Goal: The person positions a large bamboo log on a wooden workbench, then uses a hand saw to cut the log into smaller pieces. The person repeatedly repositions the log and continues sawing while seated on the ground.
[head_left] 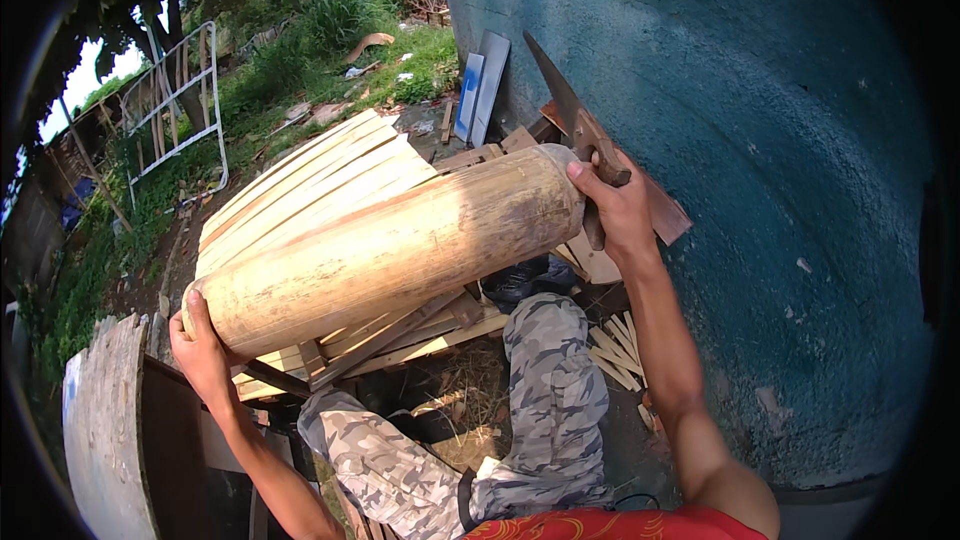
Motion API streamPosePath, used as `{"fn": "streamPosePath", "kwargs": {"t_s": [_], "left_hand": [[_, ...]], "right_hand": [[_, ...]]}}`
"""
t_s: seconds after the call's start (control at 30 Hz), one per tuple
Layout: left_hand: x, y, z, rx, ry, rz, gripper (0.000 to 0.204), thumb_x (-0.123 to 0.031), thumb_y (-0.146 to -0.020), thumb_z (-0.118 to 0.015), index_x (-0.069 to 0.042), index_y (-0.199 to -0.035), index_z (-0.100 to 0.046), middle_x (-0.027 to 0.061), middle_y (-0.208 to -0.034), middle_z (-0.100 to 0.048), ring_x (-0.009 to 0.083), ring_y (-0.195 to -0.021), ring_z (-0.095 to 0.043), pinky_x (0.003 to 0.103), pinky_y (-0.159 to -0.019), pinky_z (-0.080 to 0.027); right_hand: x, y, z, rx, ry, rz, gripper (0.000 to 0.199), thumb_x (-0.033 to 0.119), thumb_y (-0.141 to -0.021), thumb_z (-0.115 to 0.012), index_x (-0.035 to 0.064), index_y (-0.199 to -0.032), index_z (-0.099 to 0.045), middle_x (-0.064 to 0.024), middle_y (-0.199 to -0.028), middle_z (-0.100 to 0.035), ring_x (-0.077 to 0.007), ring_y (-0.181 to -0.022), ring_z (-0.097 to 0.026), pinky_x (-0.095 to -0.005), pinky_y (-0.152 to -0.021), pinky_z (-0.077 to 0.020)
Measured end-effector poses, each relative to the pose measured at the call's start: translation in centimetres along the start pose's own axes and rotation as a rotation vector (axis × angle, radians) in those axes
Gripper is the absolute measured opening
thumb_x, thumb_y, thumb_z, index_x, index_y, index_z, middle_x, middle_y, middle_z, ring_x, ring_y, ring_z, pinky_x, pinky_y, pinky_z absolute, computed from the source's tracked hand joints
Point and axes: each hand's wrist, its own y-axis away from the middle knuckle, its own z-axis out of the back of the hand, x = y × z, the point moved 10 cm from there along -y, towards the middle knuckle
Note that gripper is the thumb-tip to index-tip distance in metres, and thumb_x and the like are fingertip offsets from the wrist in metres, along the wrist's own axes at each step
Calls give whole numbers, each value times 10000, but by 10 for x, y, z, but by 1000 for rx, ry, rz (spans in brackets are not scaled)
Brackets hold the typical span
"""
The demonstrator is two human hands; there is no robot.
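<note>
A thick tan bamboo log [390,255] is held up in front of me, slanting from lower left to upper right. My left hand [200,350] cups its near lower end. My right hand [615,205] is at the log's far end, gripping the wooden handle of a long-bladed knife [565,100] whose blade points up and left against the wall. My legs in camouflage trousers [550,390] are below the log.
A stack of split bamboo slats [310,175] lies behind the log. More slats [615,350] lie on the ground by my knee. A blue-green wall [760,140] fills the right side. A white metal frame [180,105] stands in grass at left; a weathered board [100,430] is lower left.
</note>
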Motion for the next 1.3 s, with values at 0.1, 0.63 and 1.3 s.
{"fn": "streamPosePath", "kwargs": {"t_s": [0.1,0.63,1.3], "left_hand": [[-15,42,-13,137,79,-78,476,-432,-1021,-630,42,-1071,-638,102,-981,-675,159,-901,-583,313,-855,-476],[305,338,-157,1092,-521,702,812,-717,-964,-404,-17,-1284,-662,244,-1246,-671,382,-1238,-598,435,-1036,-453],[274,298,-239,545,480,866,729,-560,-1008,-568,19,-1437,-453,155,-1229,-652,261,-1074,-658,349,-965,-510]], "right_hand": [[12,26,50,-107,112,-63,474,211,-837,-861,3,-1159,-583,-46,-991,-644,-131,-919,-621,-286,-848,-503],[-8,130,89,-148,846,-229,364,102,-793,-835,35,-1028,-565,-9,-888,-584,-111,-796,-527,-271,-743,-467],[-70,204,32,-68,919,-204,391,116,-806,-847,13,-1035,-548,-90,-831,-595,-198,-778,-537,-320,-771,-471]]}}
